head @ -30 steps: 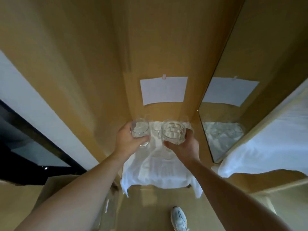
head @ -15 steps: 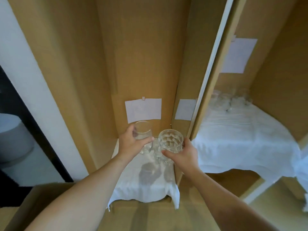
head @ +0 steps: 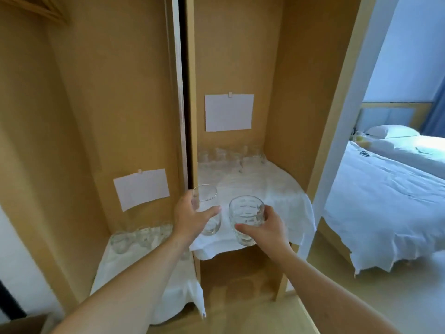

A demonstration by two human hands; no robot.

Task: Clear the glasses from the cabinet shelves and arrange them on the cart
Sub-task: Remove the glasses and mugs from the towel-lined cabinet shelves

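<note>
Glasses are in both of your hands, held up in front of the wooden cabinet (head: 296,97). Your left hand (head: 190,219) wraps a smooth clear glass (head: 207,210), thumb across its front and fingers curled behind it. Your right hand (head: 269,229) grips a faceted glass (head: 245,218) from its right side, thumb low on the front, fingers round the back. The two glasses sit just beside each other, both upright, above the front edge of the right shelf's white cloth (head: 277,189). More glasses (head: 231,156) stand in a row at the back of that shelf, blurred. Another cluster of glasses (head: 142,236) stands on the lower left shelf, also on white cloth. A white paper sheet (head: 228,112) is clipped to the back wall of each compartment. A bed (head: 390,189) with white linen lies to the right.
</note>
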